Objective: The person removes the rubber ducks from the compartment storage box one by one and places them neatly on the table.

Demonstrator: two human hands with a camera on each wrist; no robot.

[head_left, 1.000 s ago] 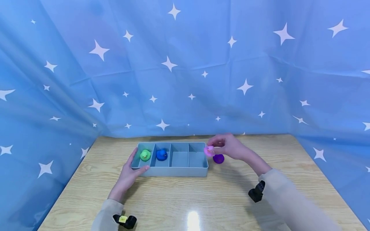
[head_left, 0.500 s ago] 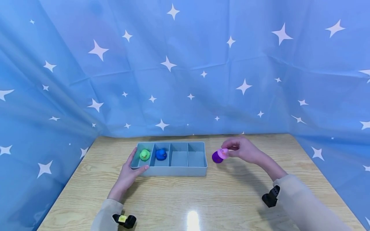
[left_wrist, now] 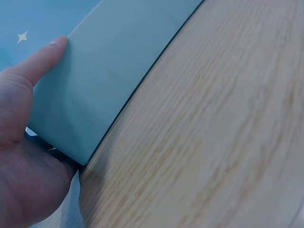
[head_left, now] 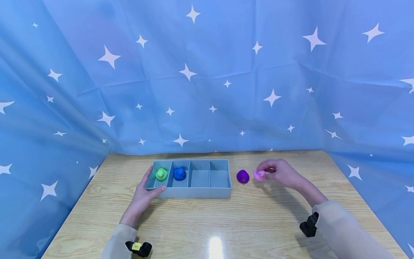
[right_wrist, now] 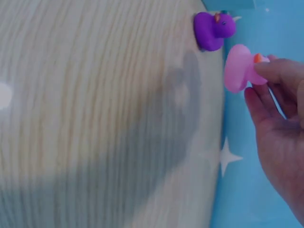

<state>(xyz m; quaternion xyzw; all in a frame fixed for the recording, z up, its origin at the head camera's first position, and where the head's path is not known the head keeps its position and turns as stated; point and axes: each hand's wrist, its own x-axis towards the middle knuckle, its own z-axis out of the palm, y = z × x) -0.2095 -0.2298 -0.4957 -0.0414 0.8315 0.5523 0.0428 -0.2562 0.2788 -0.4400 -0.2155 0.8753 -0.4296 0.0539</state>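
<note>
Wood-grain covers the desk (head_left: 194,225) in our head view, with a blue star-patterned curtain (head_left: 207,72) rising along its far side. Across the far half of the desk we see a pale blue box (head_left: 194,193) with four compartments in a row. A green duck (head_left: 161,175) sits in the leftmost one and a blue duck (head_left: 179,173) in the next to its right. Our left hand (head_left: 143,196) grips the box's left end, thumb over the near wall. Right of the box, well clear of our fingers' work there, a purple duck (head_left: 243,176) sits on the desk. Just to its right, our right hand (head_left: 280,173) pinches a pink duck (head_left: 260,175); we cannot tell from here whether it touches the wood.

In the left wrist view, our thumb lies along the box's near wall, its tip at the upper edge, and the palm is close to the left corner.

In the right wrist view, we hold the pink duck by its head, between thumb and fingers, an orange beak showing beside the thumb. The purple duck is near it, apart.
</note>
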